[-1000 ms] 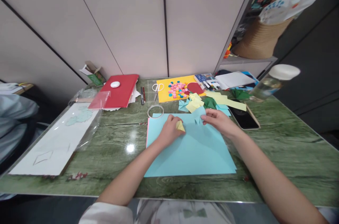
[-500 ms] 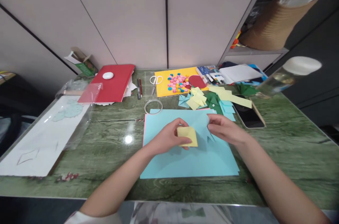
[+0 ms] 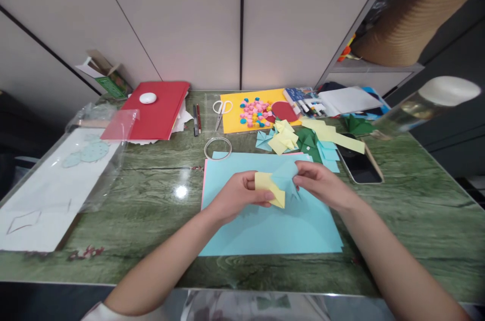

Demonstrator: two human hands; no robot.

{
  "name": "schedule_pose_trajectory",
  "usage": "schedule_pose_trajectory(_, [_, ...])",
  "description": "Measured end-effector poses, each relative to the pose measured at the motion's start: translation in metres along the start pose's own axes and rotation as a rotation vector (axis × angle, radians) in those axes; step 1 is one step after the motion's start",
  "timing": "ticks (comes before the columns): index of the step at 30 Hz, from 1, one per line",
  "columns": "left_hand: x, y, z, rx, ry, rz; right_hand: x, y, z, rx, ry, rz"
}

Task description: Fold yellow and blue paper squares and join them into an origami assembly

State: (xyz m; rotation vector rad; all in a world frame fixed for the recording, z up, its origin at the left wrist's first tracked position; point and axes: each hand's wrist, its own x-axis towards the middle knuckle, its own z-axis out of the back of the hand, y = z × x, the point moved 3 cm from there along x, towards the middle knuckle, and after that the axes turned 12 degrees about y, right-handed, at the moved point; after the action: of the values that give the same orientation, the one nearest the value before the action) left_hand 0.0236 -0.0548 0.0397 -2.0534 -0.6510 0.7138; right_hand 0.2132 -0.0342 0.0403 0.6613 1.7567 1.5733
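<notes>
My left hand (image 3: 235, 194) pinches a small folded yellow paper piece (image 3: 270, 188) above a large light blue paper sheet (image 3: 265, 222) lying on the green table. My right hand (image 3: 322, 184) holds a folded light blue paper piece (image 3: 286, 177) right against the yellow one, so the two pieces touch between my hands. Behind my hands lies a pile of folded yellow, blue and green paper pieces (image 3: 299, 141).
A ring of clear tape (image 3: 217, 148), white scissors (image 3: 222, 107), pens (image 3: 196, 119), a yellow sheet with coloured beads (image 3: 255, 112), a red folder (image 3: 151, 111), a black phone (image 3: 358, 165) and a bottle (image 3: 428, 103) surround the sheet. White paper under plastic (image 3: 56, 184) lies left.
Both hands moved toward me from the sheet's far edge and came together. The yellow piece, first tucked in my left hand, now shows unfolded and meets the blue piece.
</notes>
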Motion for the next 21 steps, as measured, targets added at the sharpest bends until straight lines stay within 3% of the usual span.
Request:
schedule_pose_trajectory(12, [0.0, -0.004, 0.002, 0.092, -0.239, -0.119, 0.001, 0.01, -0.01, -0.167, -0.045, -0.031])
schedule_pose_trajectory(21, [0.0, -0.002, -0.002, 0.014, -0.209, -0.129, 0.004, 0.006, -0.017, -0.126, -0.14, 0.012])
